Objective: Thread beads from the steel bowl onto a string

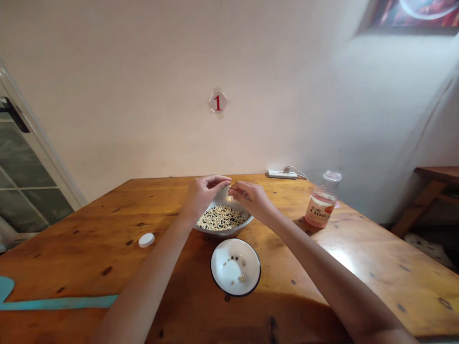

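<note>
Mixed beans [220, 218], pale and dark, inside a steel bowl [224, 232], at the middle of a wooden table [362, 267], closer to far edge. Just above the bowl, left hand [204, 195] and right hand [251, 198], both with fingers curled and nearly touching at the tips; any bean between them impossible to tell. Nearer the near edge, a white enamel plate [219, 279] with dark rim and few beans [241, 277]. Toward the right edge, a glass bottle [322, 205] with pink label. Along the far edge, a power strip [282, 174]. Left of the bowl, a small white cap [146, 240].
</note>
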A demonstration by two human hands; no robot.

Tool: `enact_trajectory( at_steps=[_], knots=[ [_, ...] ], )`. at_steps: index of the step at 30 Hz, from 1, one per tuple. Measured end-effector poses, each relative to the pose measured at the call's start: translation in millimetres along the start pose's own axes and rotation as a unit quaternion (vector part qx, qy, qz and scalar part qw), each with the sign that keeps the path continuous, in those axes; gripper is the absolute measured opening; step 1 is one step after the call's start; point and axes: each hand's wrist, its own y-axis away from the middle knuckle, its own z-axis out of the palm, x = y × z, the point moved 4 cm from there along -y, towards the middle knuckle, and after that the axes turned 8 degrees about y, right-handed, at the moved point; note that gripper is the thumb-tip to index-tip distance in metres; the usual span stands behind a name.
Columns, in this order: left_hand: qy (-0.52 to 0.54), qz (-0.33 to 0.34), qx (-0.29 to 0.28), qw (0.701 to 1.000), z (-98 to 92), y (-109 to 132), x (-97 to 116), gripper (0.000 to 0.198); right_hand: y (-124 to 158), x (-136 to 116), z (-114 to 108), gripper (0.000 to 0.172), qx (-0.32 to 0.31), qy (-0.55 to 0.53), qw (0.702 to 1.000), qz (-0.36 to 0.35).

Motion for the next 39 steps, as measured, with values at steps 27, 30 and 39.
enact_trajectory(
  at_steps=[27, 30, 39],
  knots=[
    [0.084, -0.009, -0.075, 0.994, -2.9, 0, 7, 0.014, -1, -2, -14, 0.025, 0.018, -0.018, 1.000, 0.017],
    [0.091, -0.011, -0.073, 0.993, -3.3, 0, 8, 0.015, -1, -2, -14, 0.025, 0.016, -0.016, 1.000, 0.017],
    [0.096, -0.020, -0.068, 0.993, -4.1, -1, 6, 0.016, -1, -7, -14, 0.022, -0.006, -0.066, 0.997, 0.027]
  ],
)
